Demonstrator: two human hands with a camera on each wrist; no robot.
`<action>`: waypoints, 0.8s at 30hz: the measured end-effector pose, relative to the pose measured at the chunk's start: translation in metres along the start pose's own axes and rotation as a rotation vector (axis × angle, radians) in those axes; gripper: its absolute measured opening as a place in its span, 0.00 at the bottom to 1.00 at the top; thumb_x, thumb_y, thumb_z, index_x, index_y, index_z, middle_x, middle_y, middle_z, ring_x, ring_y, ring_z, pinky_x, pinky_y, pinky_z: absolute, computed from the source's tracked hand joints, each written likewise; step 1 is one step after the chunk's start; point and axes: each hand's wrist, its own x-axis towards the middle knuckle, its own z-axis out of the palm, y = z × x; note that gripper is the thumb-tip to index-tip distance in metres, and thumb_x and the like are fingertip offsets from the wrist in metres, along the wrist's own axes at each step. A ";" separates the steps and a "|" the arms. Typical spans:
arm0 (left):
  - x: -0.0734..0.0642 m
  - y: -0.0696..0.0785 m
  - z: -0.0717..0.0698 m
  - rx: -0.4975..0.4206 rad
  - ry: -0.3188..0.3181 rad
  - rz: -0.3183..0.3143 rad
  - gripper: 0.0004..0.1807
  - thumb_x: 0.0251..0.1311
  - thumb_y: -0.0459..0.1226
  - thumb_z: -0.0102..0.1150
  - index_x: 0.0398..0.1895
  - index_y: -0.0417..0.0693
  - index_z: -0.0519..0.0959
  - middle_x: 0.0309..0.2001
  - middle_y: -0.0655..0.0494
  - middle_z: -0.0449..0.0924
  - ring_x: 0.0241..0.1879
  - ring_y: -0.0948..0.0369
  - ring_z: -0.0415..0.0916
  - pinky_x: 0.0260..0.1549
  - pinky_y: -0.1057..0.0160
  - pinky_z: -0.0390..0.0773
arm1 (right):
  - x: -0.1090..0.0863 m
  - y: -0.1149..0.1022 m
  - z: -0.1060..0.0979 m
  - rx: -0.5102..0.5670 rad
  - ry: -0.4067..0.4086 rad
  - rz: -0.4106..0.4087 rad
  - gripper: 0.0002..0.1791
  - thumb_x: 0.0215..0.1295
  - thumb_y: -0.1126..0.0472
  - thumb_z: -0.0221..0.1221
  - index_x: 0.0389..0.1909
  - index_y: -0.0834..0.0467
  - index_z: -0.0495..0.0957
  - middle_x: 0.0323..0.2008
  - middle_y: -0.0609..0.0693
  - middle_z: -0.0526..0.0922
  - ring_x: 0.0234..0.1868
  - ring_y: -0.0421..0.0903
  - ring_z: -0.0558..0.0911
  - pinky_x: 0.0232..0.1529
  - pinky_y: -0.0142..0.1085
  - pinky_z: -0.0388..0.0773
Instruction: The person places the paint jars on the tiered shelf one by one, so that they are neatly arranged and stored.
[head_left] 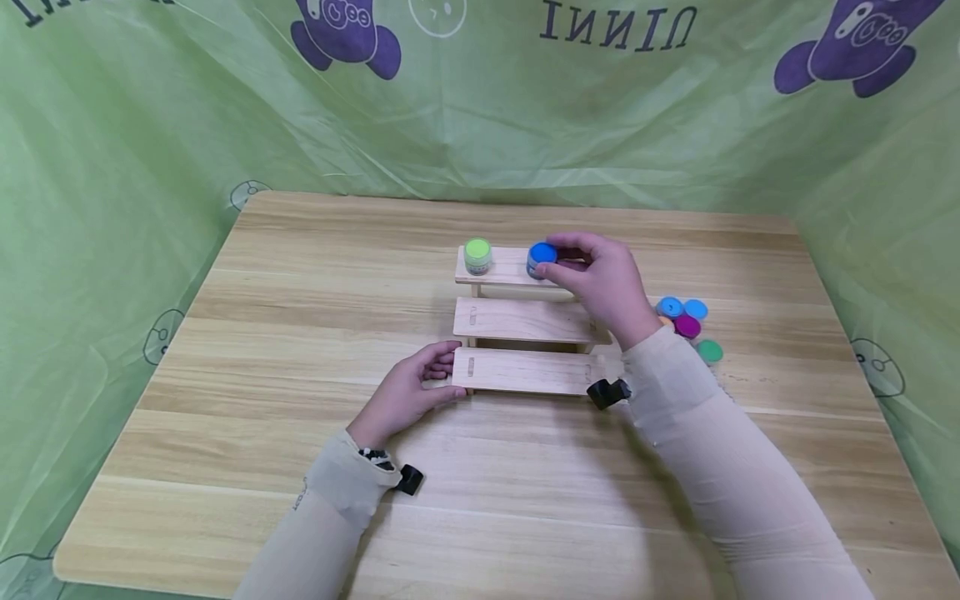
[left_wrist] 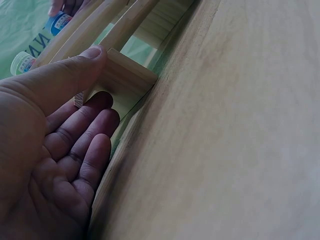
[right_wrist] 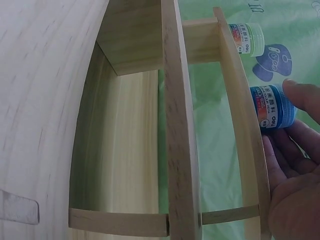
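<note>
A three-step wooden display rack (head_left: 517, 371) stands on the table. On its top step sit a paint jar with a light green lid (head_left: 477, 257) at the left and a blue paint jar (head_left: 542, 260) nearer the middle. My right hand (head_left: 600, 275) pinches the blue jar by its lid, thumb on the near side; the right wrist view shows this jar (right_wrist: 272, 107) upright on the step. With my left hand (head_left: 408, 387) I hold the left end of the lowest step. In the left wrist view the thumb (left_wrist: 85, 70) lies against the wood and the fingers bend behind.
Several round caps or jars, among them a blue one (head_left: 670, 307), a magenta one (head_left: 687, 326) and a green one (head_left: 709, 351), lie right of the rack, partly behind my right forearm. Green printed cloth (head_left: 480, 142) hangs around the wooden table (head_left: 300, 292).
</note>
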 end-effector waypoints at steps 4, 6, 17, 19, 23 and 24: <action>0.000 0.000 0.000 -0.009 0.000 0.002 0.38 0.54 0.36 0.75 0.69 0.42 0.71 0.54 0.45 0.80 0.52 0.52 0.78 0.57 0.51 0.77 | 0.000 0.000 0.001 0.006 0.002 0.005 0.25 0.60 0.56 0.72 0.59 0.56 0.81 0.53 0.51 0.83 0.51 0.45 0.83 0.52 0.37 0.82; 0.001 0.000 0.001 -0.012 0.000 0.002 0.38 0.54 0.36 0.75 0.69 0.41 0.71 0.54 0.45 0.80 0.52 0.51 0.78 0.58 0.51 0.77 | 0.000 0.000 0.002 0.004 0.005 0.007 0.25 0.60 0.56 0.72 0.58 0.56 0.81 0.53 0.51 0.83 0.50 0.45 0.83 0.52 0.37 0.82; 0.001 0.000 0.001 -0.004 -0.001 -0.003 0.38 0.54 0.36 0.75 0.69 0.42 0.71 0.54 0.46 0.80 0.52 0.52 0.78 0.57 0.51 0.77 | 0.000 0.001 0.002 -0.001 0.010 0.004 0.25 0.60 0.55 0.72 0.58 0.56 0.81 0.52 0.51 0.83 0.50 0.45 0.84 0.52 0.37 0.83; 0.001 0.000 0.000 0.000 0.000 -0.004 0.38 0.54 0.36 0.75 0.69 0.42 0.71 0.54 0.46 0.80 0.52 0.52 0.78 0.57 0.51 0.77 | 0.000 0.001 0.002 -0.001 0.011 0.009 0.25 0.60 0.55 0.72 0.58 0.56 0.81 0.52 0.51 0.83 0.50 0.45 0.83 0.52 0.37 0.83; 0.000 0.000 0.000 0.012 0.002 0.000 0.38 0.54 0.36 0.75 0.69 0.42 0.71 0.54 0.47 0.81 0.52 0.53 0.79 0.57 0.52 0.78 | 0.000 0.001 0.002 0.001 0.009 0.010 0.25 0.60 0.54 0.72 0.58 0.56 0.81 0.52 0.51 0.83 0.50 0.45 0.83 0.52 0.37 0.82; 0.000 0.000 0.000 0.014 0.003 -0.001 0.38 0.54 0.36 0.76 0.69 0.42 0.71 0.54 0.47 0.81 0.52 0.53 0.79 0.57 0.52 0.78 | 0.000 0.001 0.002 0.005 0.008 0.010 0.26 0.60 0.54 0.72 0.58 0.56 0.81 0.52 0.51 0.83 0.50 0.45 0.83 0.53 0.37 0.82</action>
